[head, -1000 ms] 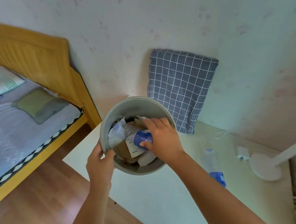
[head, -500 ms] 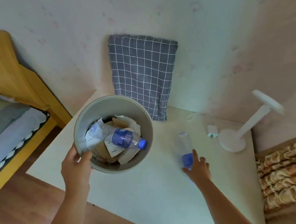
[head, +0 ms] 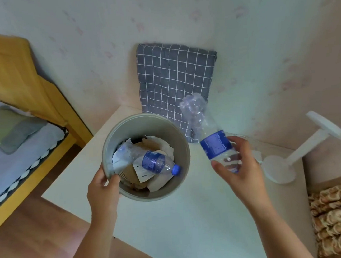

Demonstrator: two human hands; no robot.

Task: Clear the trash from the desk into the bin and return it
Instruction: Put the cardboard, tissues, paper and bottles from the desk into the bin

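A round grey bin (head: 171,128) is tilted over the white desk (head: 191,217), and my left hand (head: 103,188) grips its near rim. Inside lie crumpled paper, cardboard scraps and a clear plastic bottle with a blue label and blue cap (head: 158,165). My right hand (head: 237,164) holds a second clear, crumpled bottle with a blue label (head: 205,130) in the air, just right of the bin, its bottom end pointing up and away.
A grey checked cushion (head: 174,76) leans on the wall behind the bin. A white desk lamp (head: 280,168) stands at the right. A yellow wooden bed (head: 13,82) is at the left, patterned fabric (head: 336,214) at the lower right, wooden floor below.
My right hand left the bin, reached for the bottle lying on the desk, and has now lifted it up beside the bin. The left hand kept its hold on the rim.
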